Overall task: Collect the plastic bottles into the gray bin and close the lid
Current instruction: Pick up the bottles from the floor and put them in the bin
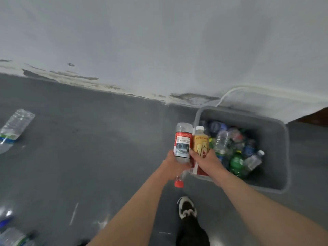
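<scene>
My left hand (171,166) grips a clear bottle with a red label (182,143), held upside down so its red cap points at the floor. My right hand (204,161) grips a yellow bottle with a white cap (200,141), held upright. Both bottles hover at the left rim of the open gray bin (276,139), which stands on the floor against the wall and holds several bottles, clear, green and blue. The bin's lid is not in view.
A clear crushed bottle (15,128) lies on the gray floor at far left. More clear bottles (12,235) lie at the bottom left corner. My black and white shoe (187,208) stands just in front of the bin. A white cable (229,94) runs along the wall.
</scene>
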A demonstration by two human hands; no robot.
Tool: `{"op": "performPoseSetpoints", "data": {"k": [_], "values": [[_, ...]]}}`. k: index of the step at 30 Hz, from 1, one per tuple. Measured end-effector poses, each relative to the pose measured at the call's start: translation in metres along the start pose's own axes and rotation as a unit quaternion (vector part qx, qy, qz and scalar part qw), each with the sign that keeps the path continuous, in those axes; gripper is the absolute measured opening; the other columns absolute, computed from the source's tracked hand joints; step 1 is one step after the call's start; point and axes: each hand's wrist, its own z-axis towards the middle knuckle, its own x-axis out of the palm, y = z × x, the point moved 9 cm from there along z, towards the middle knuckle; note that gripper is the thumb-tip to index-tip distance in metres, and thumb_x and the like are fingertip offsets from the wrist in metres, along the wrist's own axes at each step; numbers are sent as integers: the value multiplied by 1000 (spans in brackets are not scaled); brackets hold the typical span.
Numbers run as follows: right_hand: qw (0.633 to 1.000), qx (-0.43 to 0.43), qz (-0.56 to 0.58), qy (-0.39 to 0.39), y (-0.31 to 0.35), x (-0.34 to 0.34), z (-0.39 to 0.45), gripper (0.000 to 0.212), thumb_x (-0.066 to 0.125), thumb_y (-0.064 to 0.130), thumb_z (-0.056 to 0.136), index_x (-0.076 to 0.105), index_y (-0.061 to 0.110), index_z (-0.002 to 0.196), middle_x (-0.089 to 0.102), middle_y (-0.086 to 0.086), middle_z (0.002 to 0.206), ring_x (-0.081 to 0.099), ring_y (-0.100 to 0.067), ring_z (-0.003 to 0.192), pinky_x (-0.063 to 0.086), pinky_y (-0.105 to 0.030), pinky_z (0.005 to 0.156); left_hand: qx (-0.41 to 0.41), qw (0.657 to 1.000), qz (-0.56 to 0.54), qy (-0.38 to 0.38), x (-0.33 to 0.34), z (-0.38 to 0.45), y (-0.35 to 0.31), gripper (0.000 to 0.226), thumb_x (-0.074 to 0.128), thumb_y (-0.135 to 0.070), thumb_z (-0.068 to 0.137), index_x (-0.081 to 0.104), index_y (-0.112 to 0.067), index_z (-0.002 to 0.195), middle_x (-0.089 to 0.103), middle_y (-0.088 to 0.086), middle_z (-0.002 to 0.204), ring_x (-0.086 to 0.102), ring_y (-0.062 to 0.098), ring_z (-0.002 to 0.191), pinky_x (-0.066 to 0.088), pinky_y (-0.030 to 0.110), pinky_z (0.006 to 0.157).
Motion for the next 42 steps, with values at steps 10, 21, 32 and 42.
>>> {"op": "performPoseSetpoints", "data": {"k": [10,21,32,42], "values": [[991,30,-29,-126,-61,-170,47,93,66,67,75,33,20,148,55,-10,139,56,-32,123,46,-47,103,-24,993,109,-30,143,70,-76,120,76,-54,79,-5,-17,160,23,19,161,32,40,146,31,50,118],[945,-105,-305,54,54,136,-24,57,55,44,95,48,15,144,53,-11,142,50,-29,132,37,-36,109,-182,968,11,-170,-147,-43,184,60,61,-35,91,47,-12,144,51,19,143,58,35,124,49,34,104],[819,-241,-465,236,126,641,-271,45,57,36,96,56,13,135,62,-7,132,57,-25,124,42,-30,102,-244,875,-243,-341,-422,-336,526,46,57,-29,91,58,-13,134,63,16,132,61,31,120,50,32,101],[719,-249,-588,273,51,872,-348,67,63,44,91,45,7,144,53,-13,140,58,-31,122,49,-36,99,-310,780,-396,-371,-435,-421,741,62,57,-29,90,40,-11,146,48,20,142,57,36,122,52,43,103]]}}
